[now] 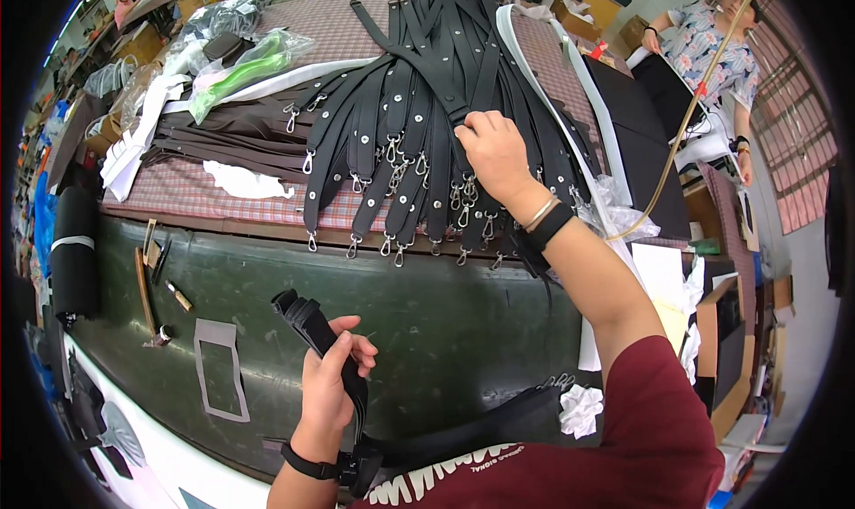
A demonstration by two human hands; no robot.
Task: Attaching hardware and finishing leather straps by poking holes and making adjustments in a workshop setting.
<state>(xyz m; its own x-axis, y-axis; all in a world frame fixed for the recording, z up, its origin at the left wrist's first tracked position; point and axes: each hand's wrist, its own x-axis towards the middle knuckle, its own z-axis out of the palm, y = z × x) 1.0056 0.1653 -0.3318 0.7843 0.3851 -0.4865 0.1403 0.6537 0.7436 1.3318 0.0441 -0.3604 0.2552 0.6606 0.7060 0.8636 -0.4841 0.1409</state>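
A big heap of black straps with silver snap hooks on their ends fans out over the checkered cloth. My right hand reaches into the middle of it, its fingers closed on one black strap near the top. Over the green table my left hand is wrapped round a small bundle of black strap ends, with the thumb across them. Their lower part runs down past my wrist. A long black band lies along the near table edge, with several metal hooks at its right end.
Dark brown straps lie left of the heap. A wooden-handled tool, a small bottle and a grey frame are at the left. Crumpled white paper sits at the right. Another person stands at the far right.
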